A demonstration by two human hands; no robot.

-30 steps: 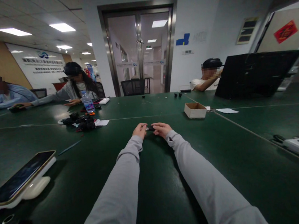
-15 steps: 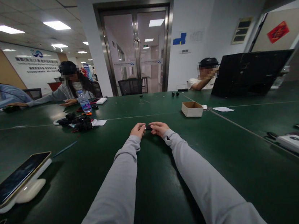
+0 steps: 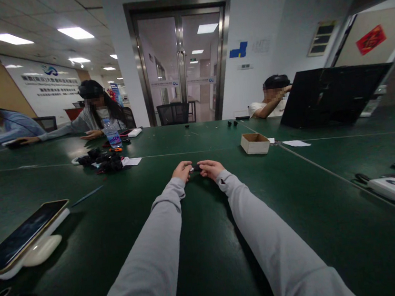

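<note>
Head view, looking forward and down: my left hand (image 3: 182,171) and right hand (image 3: 210,168) meet at arm's length over the green table (image 3: 211,261), fingertips of both pinched onto a small dark part (image 3: 196,168) held between them just above the surface. Little has changed in the last second — the hands have stayed together on the part, shifting only a touch, and a glint that showed at its left end earlier is now mostly covered by my fingers. I judge the fine fitting work is still under way, not finished. An open cardboard box (image 3: 255,143) sits well off to the right — a pile of black parts (image 3: 104,162) and a water bottle (image 3: 113,135) lie farther left, near a seated person (image 3: 97,113). A phone on a white stand (image 3: 21,240) rests at my near left.
</note>
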